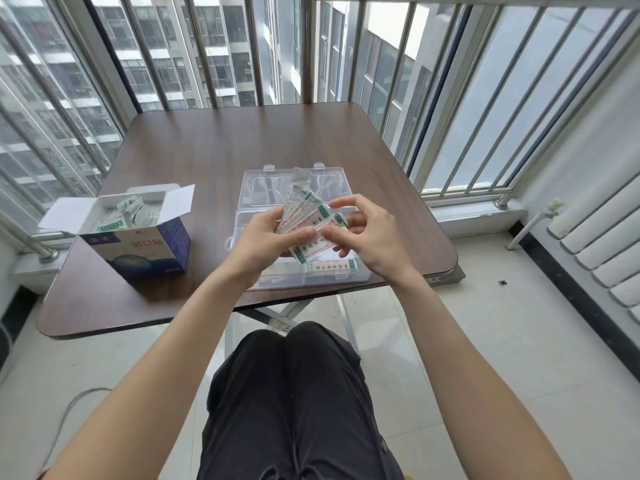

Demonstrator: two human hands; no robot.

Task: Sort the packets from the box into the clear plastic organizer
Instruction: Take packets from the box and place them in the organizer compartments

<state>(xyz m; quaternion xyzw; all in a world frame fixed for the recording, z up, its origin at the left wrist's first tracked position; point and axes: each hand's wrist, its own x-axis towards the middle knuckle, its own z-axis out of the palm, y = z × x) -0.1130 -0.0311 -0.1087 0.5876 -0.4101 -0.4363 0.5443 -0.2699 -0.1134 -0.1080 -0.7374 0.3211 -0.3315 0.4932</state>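
Several packets [304, 216] were fanned in the clenched left hand [266, 237], above the organizer [332, 275]; the right hand [367, 233] pinched one, best peeled singly. More stayed in the box [138, 244] leftward.

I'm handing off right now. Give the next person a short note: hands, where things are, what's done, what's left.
Left hand: holds a fanned bunch of packets over the organizer.
Right hand: thumb and fingers pinching one packet from that bunch.
Box: open on the table, left of the organizer, with more packets inside.
Done: at least one packet lies in the organizer's near compartment.
Left: place the held bunch, then empty the box.
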